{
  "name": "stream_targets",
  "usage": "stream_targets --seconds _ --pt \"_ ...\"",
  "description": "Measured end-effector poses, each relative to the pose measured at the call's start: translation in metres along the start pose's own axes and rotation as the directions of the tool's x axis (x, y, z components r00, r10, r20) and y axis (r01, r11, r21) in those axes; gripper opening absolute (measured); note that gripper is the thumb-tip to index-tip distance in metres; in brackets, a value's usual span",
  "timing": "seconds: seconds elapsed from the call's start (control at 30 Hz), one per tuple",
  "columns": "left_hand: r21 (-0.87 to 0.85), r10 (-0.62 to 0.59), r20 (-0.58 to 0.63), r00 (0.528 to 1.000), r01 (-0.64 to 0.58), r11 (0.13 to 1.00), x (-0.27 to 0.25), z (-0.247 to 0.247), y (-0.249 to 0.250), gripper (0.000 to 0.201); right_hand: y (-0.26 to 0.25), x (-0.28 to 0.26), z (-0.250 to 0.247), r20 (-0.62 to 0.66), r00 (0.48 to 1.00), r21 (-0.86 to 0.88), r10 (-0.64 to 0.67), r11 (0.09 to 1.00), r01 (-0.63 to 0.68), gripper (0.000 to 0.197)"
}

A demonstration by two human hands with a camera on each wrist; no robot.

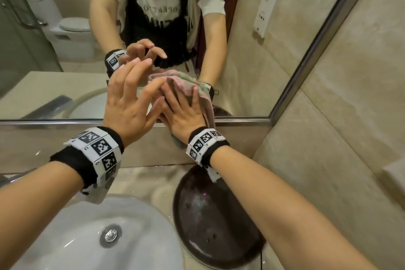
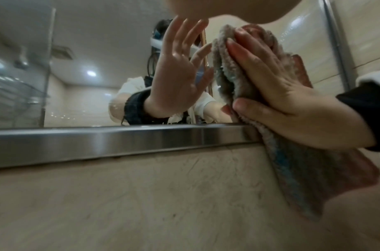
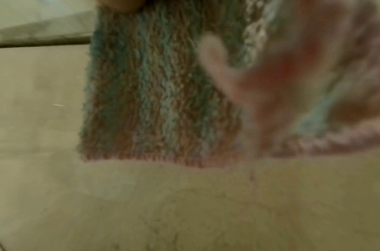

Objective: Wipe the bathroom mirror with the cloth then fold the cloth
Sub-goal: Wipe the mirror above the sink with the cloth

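A pink and green cloth (image 1: 207,103) lies against the mirror (image 1: 263,50) at its bottom edge, and its lower end hangs over the steel frame onto the wall. My right hand (image 1: 179,103) presses it flat to the glass with straight fingers. In the left wrist view the right hand (image 2: 281,95) lies on the cloth (image 2: 225,76) with the thumb at its edge. My left hand (image 1: 142,81) hovers just left of it, fingers spread and holding nothing. The right wrist view shows only the hanging cloth (image 3: 158,88), blurred.
The steel mirror frame (image 1: 65,121) runs across under both hands. Below are a white basin (image 1: 87,237) and a dark round tray (image 1: 210,215) on the counter. A beige tiled wall (image 1: 350,116) closes the right side. A tap (image 1: 8,178) shows at the left edge.
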State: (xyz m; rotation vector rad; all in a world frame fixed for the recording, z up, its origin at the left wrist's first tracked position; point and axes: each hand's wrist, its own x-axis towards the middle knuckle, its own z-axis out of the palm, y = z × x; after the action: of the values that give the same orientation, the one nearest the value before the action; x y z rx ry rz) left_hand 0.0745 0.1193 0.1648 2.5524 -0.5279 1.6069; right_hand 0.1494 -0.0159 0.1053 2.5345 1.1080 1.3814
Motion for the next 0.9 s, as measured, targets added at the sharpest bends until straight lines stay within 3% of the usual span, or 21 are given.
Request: stream_targets --seconds 0.1,0.23,0.37,0.57,0.67,0.83,0.9 --pt "0.014 -0.009 0.018 1.0 0.009 1.0 -0.004 -0.002 -0.005 0.036 0.012 -0.001 -0.004 -0.034 0.991 -0.053 -0.132 0.99 0.131 0.068" --pt "0.012 0.01 0.009 1.0 -0.01 1.0 -0.002 0.003 -0.001 0.035 0.045 -0.021 -0.009 0.016 0.979 -0.095 -0.202 0.975 0.203 0.063" --pt "-0.017 0.027 0.0 1.0 -0.027 0.999 0.005 0.012 0.009 0.035 0.085 -0.046 -0.011 -0.056 0.993 -0.23 -0.106 0.969 0.091 0.084" --pt "-0.058 0.057 0.021 0.998 -0.056 0.997 0.01 0.026 0.025 0.038 0.146 -0.101 -0.015 -0.052 0.981 -0.212 0.185 0.958 -0.192 0.078" --pt "-0.063 0.074 0.048 0.996 -0.071 0.995 0.011 0.03 0.034 0.037 0.148 -0.108 -0.016 -0.052 0.954 -0.207 0.295 0.931 -0.299 0.086" --pt "-0.073 0.088 0.09 0.992 -0.082 0.994 0.01 0.036 0.042 0.038 0.145 -0.107 -0.018 -0.002 0.948 -0.211 0.319 0.926 -0.312 0.083" --pt "-0.076 0.091 0.092 0.992 -0.084 0.994 0.011 0.036 0.04 0.039 0.142 -0.098 -0.022 -0.007 0.924 -0.199 0.382 0.905 -0.376 0.085"
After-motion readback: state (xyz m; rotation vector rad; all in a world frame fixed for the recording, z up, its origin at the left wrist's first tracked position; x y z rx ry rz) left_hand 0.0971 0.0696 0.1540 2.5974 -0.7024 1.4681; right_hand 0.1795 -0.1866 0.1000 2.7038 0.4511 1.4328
